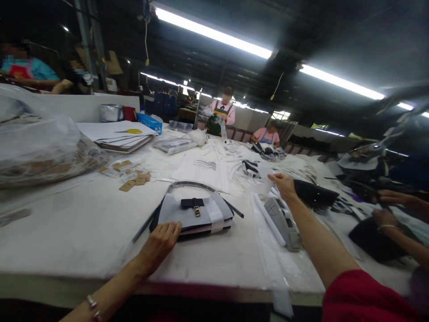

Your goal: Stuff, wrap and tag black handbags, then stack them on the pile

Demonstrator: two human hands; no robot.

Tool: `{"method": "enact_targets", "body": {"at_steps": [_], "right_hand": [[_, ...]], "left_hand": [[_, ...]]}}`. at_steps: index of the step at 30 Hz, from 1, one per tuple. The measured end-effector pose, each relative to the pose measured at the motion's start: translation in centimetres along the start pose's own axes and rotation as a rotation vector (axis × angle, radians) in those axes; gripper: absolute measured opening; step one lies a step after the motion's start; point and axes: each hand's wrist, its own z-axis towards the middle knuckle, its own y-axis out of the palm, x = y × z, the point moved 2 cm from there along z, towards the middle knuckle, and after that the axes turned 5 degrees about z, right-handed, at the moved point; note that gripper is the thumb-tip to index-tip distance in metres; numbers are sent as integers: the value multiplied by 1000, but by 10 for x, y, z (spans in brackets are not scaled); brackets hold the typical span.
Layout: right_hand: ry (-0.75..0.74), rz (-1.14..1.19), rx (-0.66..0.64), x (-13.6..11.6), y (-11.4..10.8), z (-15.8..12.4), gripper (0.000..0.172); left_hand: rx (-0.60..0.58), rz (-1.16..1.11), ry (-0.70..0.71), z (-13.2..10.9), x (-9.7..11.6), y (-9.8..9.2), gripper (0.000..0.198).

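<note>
Handbag [196, 212] | left hand [161, 243] flat on edge | right hand [284, 185] grasping white sheet [263, 179] | clear bag [36, 138]: brown tags [56, 167]

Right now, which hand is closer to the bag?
Left. The left hand touches the bag at its near corner; the right hand is farther off to its right, holding paper.

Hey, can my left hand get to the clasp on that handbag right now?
Probably yes: the left hand rests on the handbag's near corner, and nothing covers the clasp.
</note>
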Motion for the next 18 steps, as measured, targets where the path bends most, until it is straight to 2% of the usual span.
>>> {"method": "enact_targets", "body": {"at_steps": [4, 8, 11, 15, 18], "right_hand": [[-15, 254, 33, -45, -17, 12, 42], [-26, 438, -75, -96, -54, 10, 39], [21, 534, -169, -127, -88, -7, 30], [153, 463, -179, -147, -137, -44, 22], [187, 398, -220, -142, -169, -70, 23]], "left_hand": [[30, 22, 1, -2, 1, 2, 41], [80, 42, -16, -2, 1, 1, 41], [108, 39, -10, -3, 1, 0, 41], [118, 47, -2, -3, 0, 0, 41], [124, 50, 2, -3, -1, 0, 40]]}}
